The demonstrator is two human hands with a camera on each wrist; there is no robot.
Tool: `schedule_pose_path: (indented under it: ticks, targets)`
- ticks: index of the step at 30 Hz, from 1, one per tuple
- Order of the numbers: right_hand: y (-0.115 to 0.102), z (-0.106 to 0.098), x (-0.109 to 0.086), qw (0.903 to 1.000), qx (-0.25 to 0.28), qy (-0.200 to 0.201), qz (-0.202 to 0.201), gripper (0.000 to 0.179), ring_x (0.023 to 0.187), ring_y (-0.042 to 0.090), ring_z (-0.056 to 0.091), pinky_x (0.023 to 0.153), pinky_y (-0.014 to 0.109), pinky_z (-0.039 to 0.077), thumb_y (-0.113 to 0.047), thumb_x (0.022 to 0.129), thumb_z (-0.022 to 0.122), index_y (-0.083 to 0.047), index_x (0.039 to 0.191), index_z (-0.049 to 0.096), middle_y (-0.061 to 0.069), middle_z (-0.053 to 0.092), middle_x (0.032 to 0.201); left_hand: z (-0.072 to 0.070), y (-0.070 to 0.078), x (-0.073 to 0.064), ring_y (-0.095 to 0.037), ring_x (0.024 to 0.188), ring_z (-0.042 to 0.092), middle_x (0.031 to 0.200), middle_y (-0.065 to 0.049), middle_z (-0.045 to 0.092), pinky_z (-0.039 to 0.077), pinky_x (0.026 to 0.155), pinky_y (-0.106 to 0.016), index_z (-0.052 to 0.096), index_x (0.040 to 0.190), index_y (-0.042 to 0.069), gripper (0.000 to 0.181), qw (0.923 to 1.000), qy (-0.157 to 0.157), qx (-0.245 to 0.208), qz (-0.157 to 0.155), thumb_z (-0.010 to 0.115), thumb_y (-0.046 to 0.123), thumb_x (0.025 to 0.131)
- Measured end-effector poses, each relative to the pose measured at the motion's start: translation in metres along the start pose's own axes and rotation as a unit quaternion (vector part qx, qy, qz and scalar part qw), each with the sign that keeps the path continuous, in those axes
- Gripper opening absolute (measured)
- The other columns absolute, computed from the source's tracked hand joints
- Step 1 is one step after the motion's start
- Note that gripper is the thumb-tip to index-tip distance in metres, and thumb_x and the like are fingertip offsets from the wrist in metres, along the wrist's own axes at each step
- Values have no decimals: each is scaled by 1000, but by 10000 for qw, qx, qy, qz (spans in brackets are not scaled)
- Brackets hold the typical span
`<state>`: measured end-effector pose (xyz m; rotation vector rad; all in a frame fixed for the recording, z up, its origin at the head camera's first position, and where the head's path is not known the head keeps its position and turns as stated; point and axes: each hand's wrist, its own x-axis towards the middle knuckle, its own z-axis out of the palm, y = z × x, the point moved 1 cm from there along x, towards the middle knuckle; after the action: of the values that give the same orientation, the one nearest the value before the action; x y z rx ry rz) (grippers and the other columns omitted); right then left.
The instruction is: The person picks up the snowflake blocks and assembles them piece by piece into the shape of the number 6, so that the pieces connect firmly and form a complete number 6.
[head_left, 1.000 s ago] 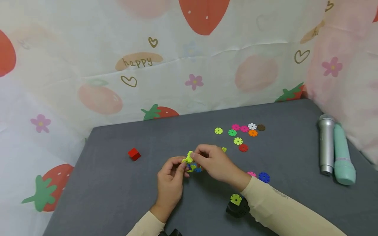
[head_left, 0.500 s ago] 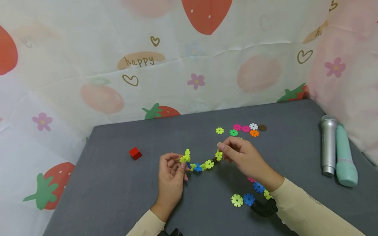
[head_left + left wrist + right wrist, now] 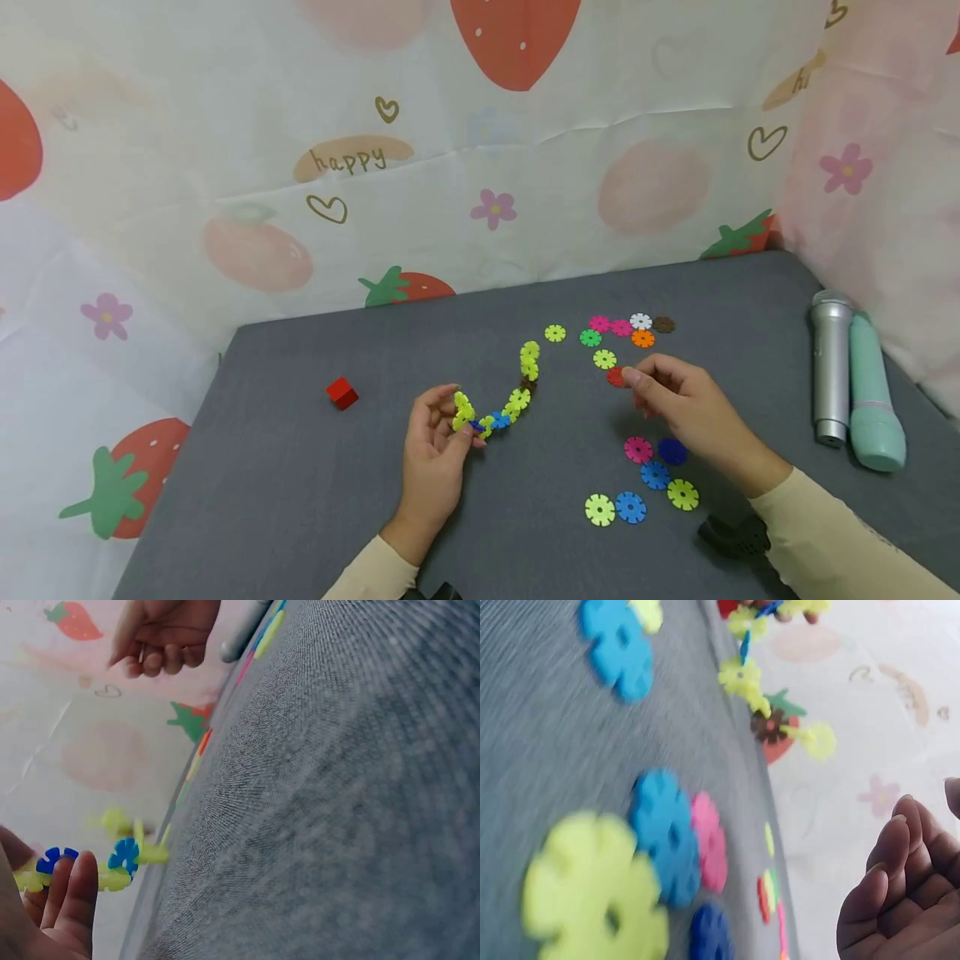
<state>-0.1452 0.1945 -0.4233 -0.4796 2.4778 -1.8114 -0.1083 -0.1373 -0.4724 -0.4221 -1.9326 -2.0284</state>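
Note:
A curved chain of notched plastic snowflake discs (image 3: 520, 400), mostly yellow-green with blue and brown ones among them, hangs from my left hand (image 3: 435, 475). That hand pinches the chain's near end between thumb and fingers; in the left wrist view a dark blue disc (image 3: 56, 860) shows at the fingertips. The chain's far end rises free toward the back. To the right, my right hand (image 3: 697, 408) holds nothing, its fingers loosely bent in the right wrist view. In the head view its fingertips overlap the edge of a red disc (image 3: 615, 377); whether they touch cannot be told.
Loose discs lie at the back, among them a green one (image 3: 590, 338) and an orange one (image 3: 642, 339). More lie nearer, including a pink disc (image 3: 638, 450) and a yellow-green disc (image 3: 683, 495). A red cube (image 3: 342, 393) sits left; two microphones (image 3: 829, 367) lie far right.
My right hand has let go of the chain and moved right toward the loose discs. The chain, bunched earlier, now stretches out in a curve. My left hand stays in nearly the same place.

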Motion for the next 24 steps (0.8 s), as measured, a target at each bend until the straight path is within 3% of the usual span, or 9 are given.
schedule_pose_path:
  ticks: [6, 13, 17, 24]
  targets:
    - [12, -13, -7, 9998, -128, 73, -138, 29, 77, 30, 59, 66, 39, 51, -23, 115, 61, 3, 105, 67, 15, 61, 85, 0, -1, -2, -20, 88, 59, 113, -20, 50, 60, 80, -30, 55, 139, -10, 39, 9999, -90, 119, 60, 70, -9, 102]
    - [24, -25, -13, 9993, -219, 33, -317, 19, 87, 26, 66, 76, 31, 57, -15, 114, 61, 3, 113, 68, 14, 67, 95, 0, -2, -1, -20, 85, 60, 111, -20, 55, 60, 79, -29, 60, 135, -6, 33, 9996, -34, 187, 200, 70, -8, 103]
    - [33, -31, -13, 9990, -206, -135, -366, 17, 94, 26, 68, 79, 29, 57, -10, 113, 62, 4, 121, 67, 16, 69, 106, -1, -1, -1, -26, 88, 64, 114, -21, 64, 58, 79, -28, 62, 137, -3, 33, 9991, -74, 331, 258, 68, -6, 105]
    - [48, -35, -12, 9958, -451, -778, -171, 32, 107, 23, 65, 87, 28, 55, -13, 107, 72, -2, 136, 66, 12, 69, 123, -2, 1, 1, -37, 112, 67, 123, -20, 70, 56, 83, -26, 58, 141, -6, 34, 9981, -158, 487, 339, 65, -5, 107]
